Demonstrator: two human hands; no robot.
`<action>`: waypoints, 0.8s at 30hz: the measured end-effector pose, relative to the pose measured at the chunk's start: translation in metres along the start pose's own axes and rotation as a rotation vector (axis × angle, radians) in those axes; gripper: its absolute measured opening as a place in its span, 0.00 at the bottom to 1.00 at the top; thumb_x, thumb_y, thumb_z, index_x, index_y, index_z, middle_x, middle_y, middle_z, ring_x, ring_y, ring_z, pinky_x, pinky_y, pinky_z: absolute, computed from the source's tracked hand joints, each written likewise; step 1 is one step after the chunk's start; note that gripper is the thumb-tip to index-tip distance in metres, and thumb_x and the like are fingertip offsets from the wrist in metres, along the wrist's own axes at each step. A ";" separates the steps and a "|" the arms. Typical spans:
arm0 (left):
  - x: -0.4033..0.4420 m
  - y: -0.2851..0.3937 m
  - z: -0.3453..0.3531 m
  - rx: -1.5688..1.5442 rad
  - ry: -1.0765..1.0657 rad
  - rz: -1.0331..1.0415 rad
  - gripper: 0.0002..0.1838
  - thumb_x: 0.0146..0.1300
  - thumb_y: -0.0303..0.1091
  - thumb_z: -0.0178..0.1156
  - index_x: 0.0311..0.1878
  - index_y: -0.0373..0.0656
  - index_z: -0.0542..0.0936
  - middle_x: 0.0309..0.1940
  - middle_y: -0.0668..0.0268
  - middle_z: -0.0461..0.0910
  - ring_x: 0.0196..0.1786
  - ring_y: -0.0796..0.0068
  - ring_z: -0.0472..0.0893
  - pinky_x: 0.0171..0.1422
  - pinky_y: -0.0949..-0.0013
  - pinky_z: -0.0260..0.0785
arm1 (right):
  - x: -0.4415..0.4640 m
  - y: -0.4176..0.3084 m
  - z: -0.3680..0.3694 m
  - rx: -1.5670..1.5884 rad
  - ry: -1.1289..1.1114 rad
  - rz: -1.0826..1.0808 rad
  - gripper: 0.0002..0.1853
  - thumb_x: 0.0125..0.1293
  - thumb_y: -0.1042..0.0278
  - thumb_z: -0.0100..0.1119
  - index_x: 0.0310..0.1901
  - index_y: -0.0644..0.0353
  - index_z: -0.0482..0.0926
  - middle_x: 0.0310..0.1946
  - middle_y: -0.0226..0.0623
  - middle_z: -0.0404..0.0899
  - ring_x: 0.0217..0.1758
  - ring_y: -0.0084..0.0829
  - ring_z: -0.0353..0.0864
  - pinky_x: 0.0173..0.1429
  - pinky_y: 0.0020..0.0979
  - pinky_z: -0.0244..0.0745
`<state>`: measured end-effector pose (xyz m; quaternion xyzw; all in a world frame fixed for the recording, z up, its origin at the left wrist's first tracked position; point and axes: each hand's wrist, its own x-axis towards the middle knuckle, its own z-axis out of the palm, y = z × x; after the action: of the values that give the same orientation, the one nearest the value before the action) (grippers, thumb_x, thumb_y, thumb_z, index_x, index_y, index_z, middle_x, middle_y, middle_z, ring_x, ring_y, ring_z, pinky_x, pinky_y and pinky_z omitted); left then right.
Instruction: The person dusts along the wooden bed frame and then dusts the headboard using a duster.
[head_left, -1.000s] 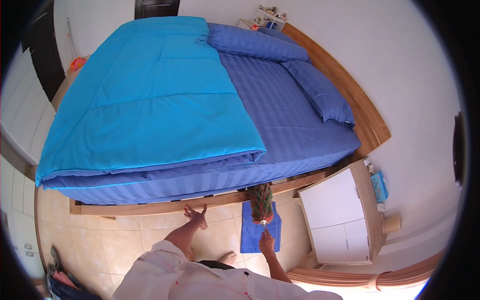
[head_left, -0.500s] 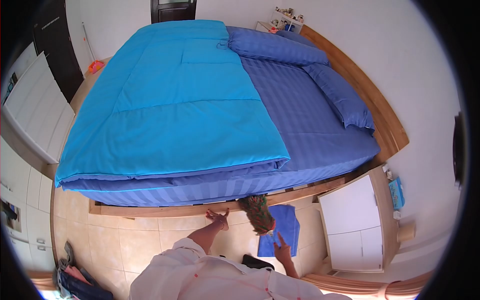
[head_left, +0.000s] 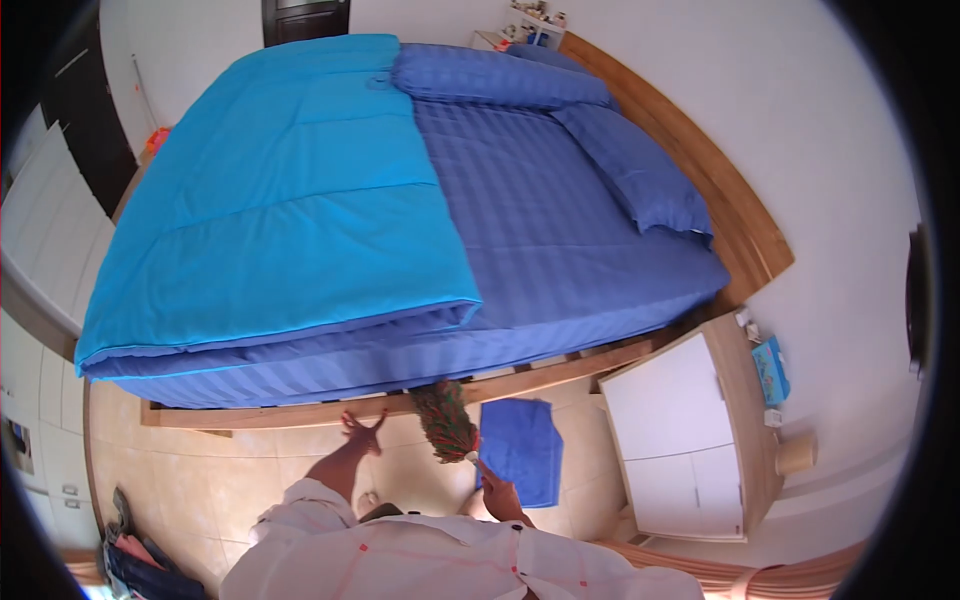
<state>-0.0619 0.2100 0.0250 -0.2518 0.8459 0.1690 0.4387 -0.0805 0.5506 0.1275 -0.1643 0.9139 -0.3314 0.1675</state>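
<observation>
Two bare hands and one duster, seen from above at the side of a bed. The right hand [head_left: 502, 496] is closed around the handle of the duster [head_left: 446, 425], whose bristly red-and-green head begins just beyond the fingers at a pale collar. The left hand [head_left: 364, 432] holds nothing; its fingers are splayed, and it lies farther out than the grip and to its left, near the wooden bed rail [head_left: 270, 416]. Whether those fingertips touch the rail cannot be told.

Principal relation: the head of the duster lies ahead of the grip and to its left, with the right hand at its near end and the left hand apart from its flank. The long axis runs obliquely from the grip, away from the body and leftward. The free end points toward the bed, overlapping the rail in this view just below the striped mattress [head_left: 560, 275]; contact there cannot be confirmed.

Surroundings, taken from the grip: a blue mat [head_left: 523, 452] lies on the floor just ahead and to the right, a white-fronted cabinet [head_left: 668, 405] stands well to the right, and a turquoise comforter [head_left: 290, 235] covers the bed far ahead and to the left.
</observation>
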 end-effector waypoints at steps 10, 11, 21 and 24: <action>0.004 0.025 0.006 -0.049 0.036 -0.084 0.59 0.44 0.32 0.60 0.71 0.74 0.31 0.68 0.34 0.24 0.73 0.38 0.32 0.71 0.40 0.39 | 0.058 0.146 -0.128 -0.254 0.245 0.139 0.24 0.63 0.68 0.48 0.62 0.41 0.67 0.24 0.55 0.77 0.27 0.56 0.78 0.30 0.53 0.72; 0.020 0.036 0.012 0.010 0.144 -0.066 0.57 0.45 0.33 0.60 0.72 0.68 0.32 0.69 0.37 0.26 0.73 0.41 0.34 0.71 0.42 0.39 | 0.063 0.147 -0.130 -0.265 0.246 0.133 0.24 0.63 0.69 0.48 0.62 0.43 0.66 0.25 0.54 0.78 0.26 0.55 0.78 0.29 0.52 0.72; 0.020 0.174 0.003 -0.096 0.274 0.069 0.57 0.45 0.46 0.62 0.72 0.65 0.34 0.71 0.43 0.29 0.74 0.44 0.39 0.69 0.34 0.37 | 0.046 0.116 -0.089 -0.064 -0.124 -0.162 0.24 0.65 0.66 0.47 0.63 0.40 0.66 0.25 0.59 0.75 0.26 0.60 0.75 0.29 0.56 0.69; 0.023 0.180 -0.003 -0.119 0.156 0.037 0.60 0.42 0.47 0.64 0.72 0.67 0.32 0.71 0.44 0.26 0.74 0.45 0.38 0.69 0.33 0.37 | 0.069 0.156 -0.131 -0.110 0.025 -0.170 0.23 0.64 0.65 0.47 0.62 0.39 0.68 0.24 0.57 0.76 0.26 0.58 0.77 0.29 0.54 0.71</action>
<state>-0.1788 0.3492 0.0198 -0.2744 0.8704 0.2070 0.3525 -0.2257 0.7077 0.1059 -0.2460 0.9155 -0.2956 0.1182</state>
